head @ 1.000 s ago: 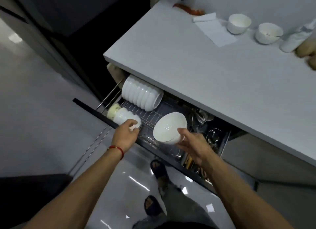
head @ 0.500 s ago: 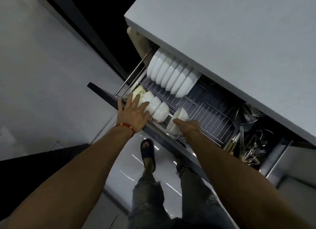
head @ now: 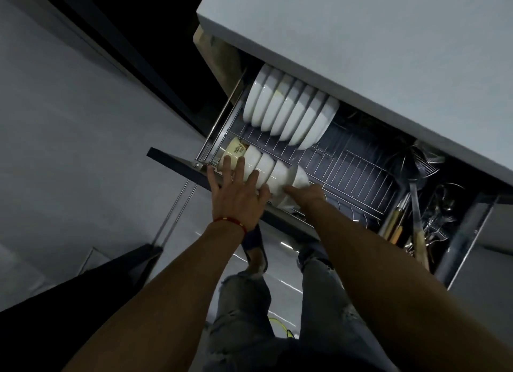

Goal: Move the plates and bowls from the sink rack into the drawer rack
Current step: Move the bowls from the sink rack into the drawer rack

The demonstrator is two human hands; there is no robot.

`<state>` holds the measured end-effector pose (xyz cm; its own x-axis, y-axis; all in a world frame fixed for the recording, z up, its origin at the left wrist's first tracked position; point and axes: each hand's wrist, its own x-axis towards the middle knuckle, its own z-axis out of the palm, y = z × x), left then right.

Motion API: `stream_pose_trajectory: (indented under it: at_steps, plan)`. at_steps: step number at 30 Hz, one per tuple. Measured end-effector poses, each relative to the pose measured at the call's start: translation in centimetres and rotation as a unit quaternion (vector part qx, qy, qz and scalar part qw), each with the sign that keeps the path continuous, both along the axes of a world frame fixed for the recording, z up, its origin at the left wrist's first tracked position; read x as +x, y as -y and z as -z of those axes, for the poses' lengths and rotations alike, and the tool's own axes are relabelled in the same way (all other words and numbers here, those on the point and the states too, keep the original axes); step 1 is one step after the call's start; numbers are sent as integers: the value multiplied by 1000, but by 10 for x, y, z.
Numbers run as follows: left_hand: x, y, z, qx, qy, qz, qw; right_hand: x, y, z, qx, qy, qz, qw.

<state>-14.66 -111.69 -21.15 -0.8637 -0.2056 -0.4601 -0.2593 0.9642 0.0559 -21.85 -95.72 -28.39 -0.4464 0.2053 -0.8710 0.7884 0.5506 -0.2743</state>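
Note:
The drawer rack is pulled out under the counter, its wire grid showing. A row of several white bowls stands on edge at the back. A shorter front row of white bowls lies beside a cream printed cup. My left hand rests with spread straight fingers on that front row. My right hand grips the last white bowl, pressed against the right end of the front row.
The grey countertop overhangs the drawer. A side compartment holds a ladle, a strainer and other utensils. The drawer's dark front edge juts toward my legs. Shiny floor lies below.
The bowl went from the air above the drawer down into the front row. My right hand pushed it left against the other bowls. My left hand stayed on the row, fingers spread.

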Motion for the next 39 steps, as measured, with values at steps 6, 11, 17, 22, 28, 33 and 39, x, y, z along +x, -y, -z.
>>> stream_pose_trajectory:
  at_steps: [6, 11, 17, 22, 28, 33, 39]
  plan:
    - [0, 4, 0, 39, 18, -6, 999, 18, -25, -36, -117, 15, 85, 989]
    - [-3, 3, -9, 28, 47, 2, 998, 43, -65, -87, -117, -89, 108, 983]
    - [-5, -16, -48, 123, 34, -25, 991, 88, -134, -148, -162, -186, 197, 949]
    - [0, -129, -120, 359, -40, 7, 932, 124, -196, -193, -226, -265, 293, 890]
    - [20, -334, -202, 563, 15, 38, 825, 181, -325, -249, -264, -365, 386, 805]
    - [68, -504, -234, 640, 108, 28, 760, 241, -469, -281, -250, -418, 458, 744]
    - [106, -650, -261, 631, 135, 137, 751, 303, -604, -295, -176, -454, 559, 671]
